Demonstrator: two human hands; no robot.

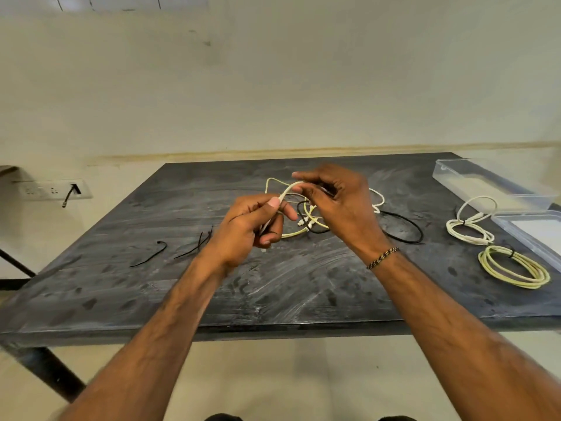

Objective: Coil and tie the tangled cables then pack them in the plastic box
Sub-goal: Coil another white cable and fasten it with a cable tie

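With two tied coils lying near the table's right edge, both hands, left and right, are gripping a white cable, the tangle and empty box awaiting.

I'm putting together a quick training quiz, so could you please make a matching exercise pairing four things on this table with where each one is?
Things:
1. yellow-green coiled cable
2. white coiled cable
3. loose black ties
4. clear plastic box

Places:
A. table's far right corner
B. left of the left hand
C. nearest the table's right front edge
D. between the box and the yellow-green coil

Pairs: 1-C, 2-D, 3-B, 4-A
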